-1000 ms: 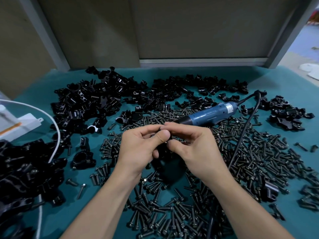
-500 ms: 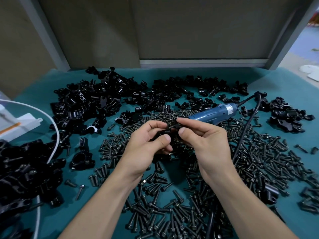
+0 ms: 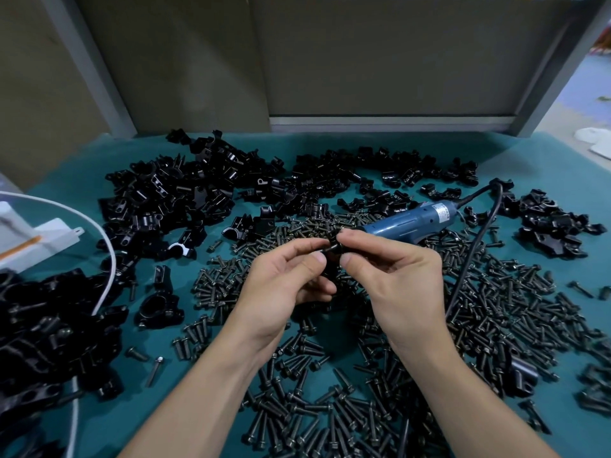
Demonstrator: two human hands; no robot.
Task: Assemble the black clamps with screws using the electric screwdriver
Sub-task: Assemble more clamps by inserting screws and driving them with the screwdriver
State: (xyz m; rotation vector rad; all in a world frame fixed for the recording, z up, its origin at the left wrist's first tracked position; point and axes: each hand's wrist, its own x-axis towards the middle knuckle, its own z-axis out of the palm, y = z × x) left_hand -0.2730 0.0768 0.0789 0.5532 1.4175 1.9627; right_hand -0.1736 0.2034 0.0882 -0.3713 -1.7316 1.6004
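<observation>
- The left hand (image 3: pixel 284 282) and the right hand (image 3: pixel 400 285) meet above the middle of the desk (image 3: pixel 545 160). Thumb and forefinger of each pinch the ends of one small dark screw (image 3: pixel 329 248), and the other fingers are curled in.
- A dark piece (image 3: pixel 327 270) sits just below the fingertips. It is probably a clamp, but the fingers hide too much of it to be sure.
- The screwdriver (image 3: pixel 410 223) lies untouched on the desk just beyond the right hand, so my guess is that the screw is being started by hand.
- The screw could slip. A two-fingertip pinch on so small a part is weak, and a dropped screw would vanish into the spread of screws (image 3: pixel 496 309) directly beneath.
- It could also go in crooked. If the screw enters tilted, the screwdriver would later jam or strip the thread.
- The black cord (image 3: pixel 476 252) runs over the screws beside the right wrist, so reaching for the tool could drag it and scatter them.
- The heap of clamps (image 3: pixel 172 200) fills the far left of the desk, and a white cable (image 3: pixel 105 246) crosses it. A careless reach there could snag the cable.
</observation>
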